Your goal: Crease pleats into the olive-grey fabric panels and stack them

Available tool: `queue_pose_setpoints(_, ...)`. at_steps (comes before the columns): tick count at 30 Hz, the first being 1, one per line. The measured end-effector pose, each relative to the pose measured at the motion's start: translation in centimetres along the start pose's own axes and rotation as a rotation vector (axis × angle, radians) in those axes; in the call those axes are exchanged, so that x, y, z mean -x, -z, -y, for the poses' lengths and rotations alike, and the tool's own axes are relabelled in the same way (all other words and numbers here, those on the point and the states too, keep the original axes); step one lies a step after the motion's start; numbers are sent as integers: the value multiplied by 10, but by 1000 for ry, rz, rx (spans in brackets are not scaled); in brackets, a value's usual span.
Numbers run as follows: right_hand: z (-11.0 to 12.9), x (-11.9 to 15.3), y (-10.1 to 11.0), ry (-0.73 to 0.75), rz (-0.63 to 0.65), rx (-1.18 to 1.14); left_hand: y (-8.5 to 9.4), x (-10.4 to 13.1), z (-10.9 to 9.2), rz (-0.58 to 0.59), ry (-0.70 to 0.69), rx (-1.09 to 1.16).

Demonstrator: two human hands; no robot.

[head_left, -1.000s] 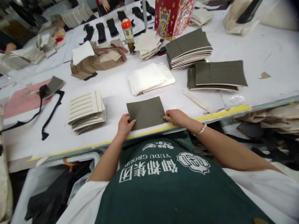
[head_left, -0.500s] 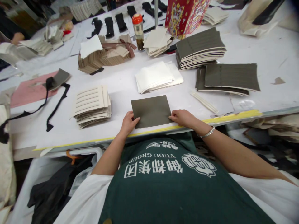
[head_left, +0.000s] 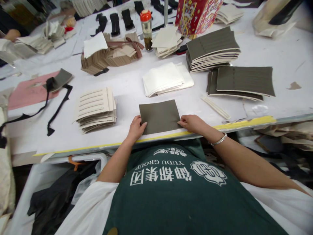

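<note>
A dark grey-brown panel [head_left: 159, 117] lies flat at the table's front edge. My left hand [head_left: 137, 128] pinches its left edge, thumb on top. At its right edge my right hand [head_left: 190, 124] closes thumb and fingers on the lower corner. Behind the panel is a pile of white sheets [head_left: 166, 79]. To the left stands a stack of cream pieces with raised strips [head_left: 96, 109]. Two stacks of dark panels, one farther back [head_left: 212, 47] and one nearer [head_left: 244, 79], lie to the right. Pale narrow strips [head_left: 215, 107] rest right of the panel.
A bottle with an orange lid [head_left: 146, 30], a red patterned bag [head_left: 197, 16] and a row of brown-edged pieces [head_left: 110, 55] stand farther back. Black straps [head_left: 58, 109] lie at left. Below the table edge is a white bin [head_left: 36, 192]. Another person's hand [head_left: 12, 35] shows at upper left.
The view has shifted slightly. Both hands stay at the panel's sides, and the panel looks nearly unmoved on the table.
</note>
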State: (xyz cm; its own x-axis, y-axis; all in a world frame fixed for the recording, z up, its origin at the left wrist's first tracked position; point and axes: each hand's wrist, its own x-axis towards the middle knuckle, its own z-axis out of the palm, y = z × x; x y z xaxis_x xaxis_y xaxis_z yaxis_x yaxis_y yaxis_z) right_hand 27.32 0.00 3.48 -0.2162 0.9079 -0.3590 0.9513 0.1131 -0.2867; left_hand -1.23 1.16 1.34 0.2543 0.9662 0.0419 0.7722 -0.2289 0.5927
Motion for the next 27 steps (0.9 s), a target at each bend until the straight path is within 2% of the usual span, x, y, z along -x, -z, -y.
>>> queue_pose_setpoints(7,1,0,0,4,-3,20,6,-5,2,45,13,29)
queue_pose_setpoints(20,-1,0,-1,14,-22,-4,-5,0,4,-63,-32,-52)
queue_pose_setpoints(27,0,0,0,3,-14,3,-5,0,4,-61,-50,-47)
